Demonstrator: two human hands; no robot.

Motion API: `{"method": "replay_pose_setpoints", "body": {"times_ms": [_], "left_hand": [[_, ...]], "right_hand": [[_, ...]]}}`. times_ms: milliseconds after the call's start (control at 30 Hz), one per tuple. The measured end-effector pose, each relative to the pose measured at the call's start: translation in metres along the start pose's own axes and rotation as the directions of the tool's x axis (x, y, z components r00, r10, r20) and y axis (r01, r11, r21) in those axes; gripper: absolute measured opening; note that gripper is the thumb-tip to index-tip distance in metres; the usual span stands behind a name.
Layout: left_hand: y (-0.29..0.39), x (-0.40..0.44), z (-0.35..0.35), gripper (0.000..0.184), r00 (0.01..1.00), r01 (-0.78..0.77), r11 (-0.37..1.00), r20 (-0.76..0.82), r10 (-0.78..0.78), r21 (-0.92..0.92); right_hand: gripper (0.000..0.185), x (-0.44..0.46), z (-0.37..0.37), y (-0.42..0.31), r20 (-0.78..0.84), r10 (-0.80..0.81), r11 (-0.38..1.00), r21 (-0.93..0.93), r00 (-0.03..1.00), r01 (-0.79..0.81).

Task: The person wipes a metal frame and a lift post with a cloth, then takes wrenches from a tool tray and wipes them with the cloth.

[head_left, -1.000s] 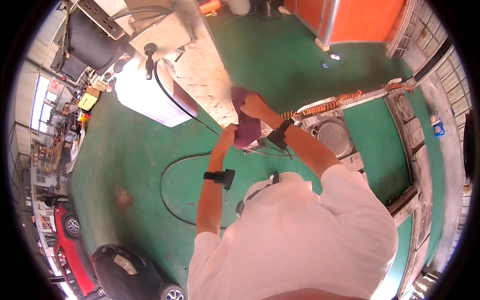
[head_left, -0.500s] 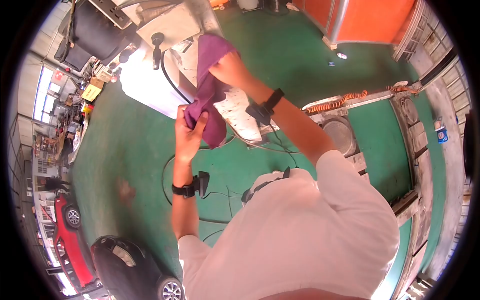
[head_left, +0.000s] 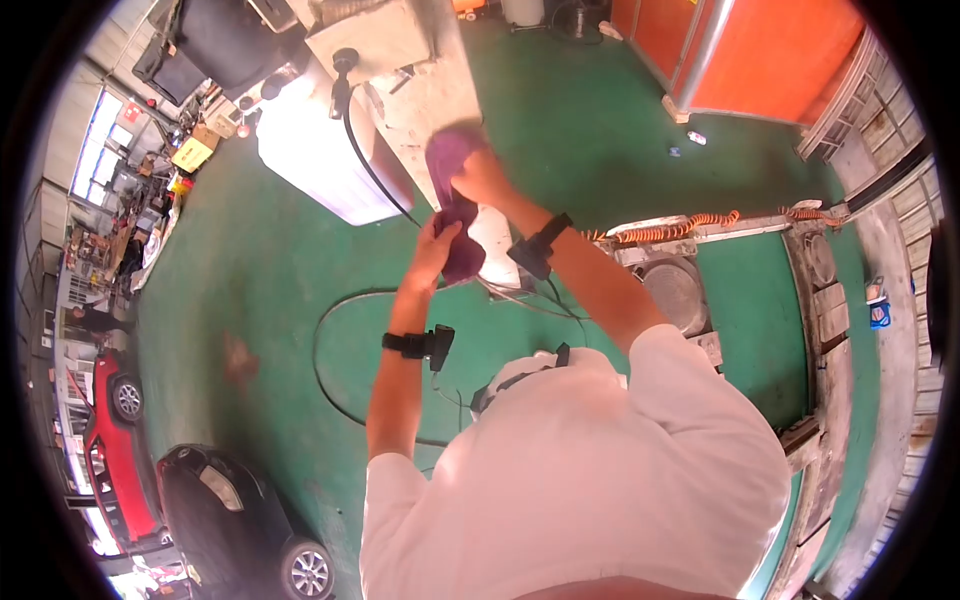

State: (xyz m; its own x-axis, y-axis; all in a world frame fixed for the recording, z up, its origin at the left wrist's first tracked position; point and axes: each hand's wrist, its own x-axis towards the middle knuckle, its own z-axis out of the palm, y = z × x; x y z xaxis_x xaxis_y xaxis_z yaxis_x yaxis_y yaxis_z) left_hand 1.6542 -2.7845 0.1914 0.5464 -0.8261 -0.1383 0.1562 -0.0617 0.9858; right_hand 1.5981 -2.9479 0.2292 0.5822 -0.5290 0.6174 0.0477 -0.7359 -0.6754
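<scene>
Purple cloth (head_left: 464, 262) hangs between the wearer's two hands, stretched lengthwise in front of a pale, scuffed strip (head_left: 497, 245) and above the green floor (head_left: 240, 270). At the far left, a person (head_left: 98, 318) in dark clothing stands beyond a red car (head_left: 122, 480), and a dark car (head_left: 220, 520) sits nearer, just beside the red one. Above them, a yellow box (head_left: 190, 155) rests among clutter along the wall. Next comes a bright white container (head_left: 325, 165), with a black hose (head_left: 368, 170) running down in front of it from a black fitting (head_left: 343, 80). Further down, a thin cable (head_left: 318, 345) loops across the floor.

The left hand (head_left: 430, 252) is closed on the cloth near its lower part, the thumb lying over the near side; a black strap with a small dark device (head_left: 420, 345) circles that wrist. Higher and to the right, the right hand (head_left: 483, 180) is curled tight on the upper part, which is blurred. A similar strap and device (head_left: 540, 248) sit on the right wrist. To the right, an orange coiled hose (head_left: 680, 228) lies along a worn frame, near a round plate (head_left: 672, 295). An orange cabinet (head_left: 770, 65) stands beyond, and a blue-and-white package (head_left: 879, 308) is at the far right.
</scene>
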Motion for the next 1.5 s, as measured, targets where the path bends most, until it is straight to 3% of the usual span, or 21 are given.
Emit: {"method": "replay_pose_setpoints", "body": {"times_ms": [67, 200, 267, 333, 367, 400, 467, 533, 700, 767, 800, 867, 933, 1000, 1167, 1200, 1267, 1333, 1400, 1467, 1500], "left_hand": [[0.019, -0.005, 0.009, 0.030, 0.997, -0.074, 0.997, -0.019, 0.073, -0.037], [0.028, 0.006, 0.011, 0.045, 0.988, -0.146, 0.978, -0.076, 0.136, -0.148], [0.028, 0.010, 0.013, 0.045, 0.992, -0.111, 0.974, -0.085, 0.096, -0.198], [0.011, 0.018, 0.015, 0.043, 0.990, -0.117, 0.960, -0.106, 0.092, -0.254], [0.003, 0.017, 0.017, 0.042, 0.987, -0.007, 0.955, -0.153, -0.041, -0.297], [-0.007, 0.018, 0.016, 0.041, 0.966, 0.099, 0.935, -0.192, -0.172, -0.341], [-0.034, 0.022, 0.008, 0.038, 0.965, 0.116, 0.937, -0.186, -0.185, -0.329], [-0.046, 0.008, 0.012, 0.035, 0.918, 0.232, 0.922, -0.244, -0.313, -0.310], [-0.049, -0.003, 0.013, 0.036, 0.967, 0.012, 0.931, -0.232, -0.104, -0.365], [-0.015, 0.006, 0.020, 0.042, 0.956, -0.254, 0.925, -0.219, 0.196, -0.281], [0.002, 0.010, 0.023, 0.042, 0.957, -0.258, 0.923, -0.208, 0.203, -0.285], [0.036, 0.017, 0.031, 0.048, 0.860, -0.488, 0.872, -0.155, 0.486, 0.028], [0.066, 0.019, 0.038, 0.051, 0.860, -0.507, 0.861, -0.091, 0.502, -0.045], [0.076, 0.030, 0.035, 0.052, 0.847, -0.529, 0.836, 0.022, 0.532, 0.149], [0.032, 0.073, 0.004, 0.046, 0.849, -0.528, 0.803, 0.163, 0.503, 0.278], [0.010, 0.085, -0.003, 0.044, 0.765, -0.641, 0.706, 0.180, 0.618, 0.302], [-0.021, 0.093, -0.012, 0.042, 0.839, -0.539, 0.766, 0.147, 0.524, 0.350], [-0.017, 0.079, -0.011, 0.042, 0.885, -0.460, 0.816, 0.114, 0.451, 0.350], [0.010, 0.070, -0.005, 0.042, 0.920, -0.382, 0.857, 0.061, 0.386, 0.345], [0.040, 0.050, 0.001, 0.040, 0.769, -0.608, 0.750, -0.043, 0.638, 0.259], [0.043, 0.048, 0.000, 0.040, 0.773, -0.600, 0.756, -0.057, 0.632, 0.261]], "right_hand": [[0.025, 0.027, -0.017, -0.029, -0.227, -0.193, 0.922, 0.292, 0.955, 0.255], [0.029, 0.070, -0.018, -0.034, -0.138, -0.145, 0.933, 0.311, 0.980, 0.182], [0.027, 0.066, -0.005, -0.023, -0.086, -0.094, 0.946, 0.301, 0.992, 0.115], [0.024, 0.049, 0.007, -0.021, -0.209, 0.020, 0.934, 0.353, 0.978, 0.056], [0.023, 0.037, 0.023, -0.006, -0.127, 0.089, 0.973, 0.222, 0.988, -0.059], [0.022, 0.022, 0.033, 0.014, 0.183, 0.264, 0.963, -0.006, 0.947, -0.268], [0.022, -0.011, 0.040, 0.017, 0.067, 0.247, 0.955, 0.155, 0.967, -0.254], [0.020, -0.030, 0.051, 0.037, 0.082, 0.343, 0.935, 0.060, 0.936, -0.348], [0.031, -0.009, 0.025, 0.015, 0.099, 0.073, 0.968, 0.234, 0.992, -0.094], [0.031, 0.028, -0.002, -0.019, -0.069, -0.094, 0.944, 0.311, 0.993, 0.111], [0.032, 0.043, -0.010, -0.030, -0.195, -0.185, 0.929, 0.286, 0.963, 0.237], [0.026, 0.064, -0.035, -0.046, -0.269, -0.146, 0.934, 0.280, 0.952, 0.222], [0.023, 0.080, -0.055, -0.055, -0.382, -0.237, 0.950, 0.103, 0.893, 0.296], [0.023, 0.084, -0.052, -0.047, -0.364, -0.262, 0.959, 0.010, 0.894, 0.285], [0.022, 0.054, -0.031, -0.023, -0.410, -0.245, 0.969, -0.096, 0.879, 0.225], [0.021, 0.043, -0.023, -0.009, -0.422, -0.207, 0.978, -0.080, 0.883, 0.190], [0.022, 0.019, -0.023, -0.019, -0.340, -0.246, 0.968, -0.140, 0.908, 0.210], [0.014, 0.002, -0.011, -0.018, -0.359, 0.102, 0.992, -0.032, 0.928, -0.122], [0.013, 0.009, -0.015, -0.028, -0.338, -0.036, 0.982, -0.188, 0.940, -0.030], [0.015, 0.022, -0.023, -0.067, -0.336, -0.045, 0.995, -0.103, 0.941, 0.011], [0.016, 0.029, -0.019, -0.065, -0.302, -0.003, 0.999, -0.038, 0.953, -0.009]]}}
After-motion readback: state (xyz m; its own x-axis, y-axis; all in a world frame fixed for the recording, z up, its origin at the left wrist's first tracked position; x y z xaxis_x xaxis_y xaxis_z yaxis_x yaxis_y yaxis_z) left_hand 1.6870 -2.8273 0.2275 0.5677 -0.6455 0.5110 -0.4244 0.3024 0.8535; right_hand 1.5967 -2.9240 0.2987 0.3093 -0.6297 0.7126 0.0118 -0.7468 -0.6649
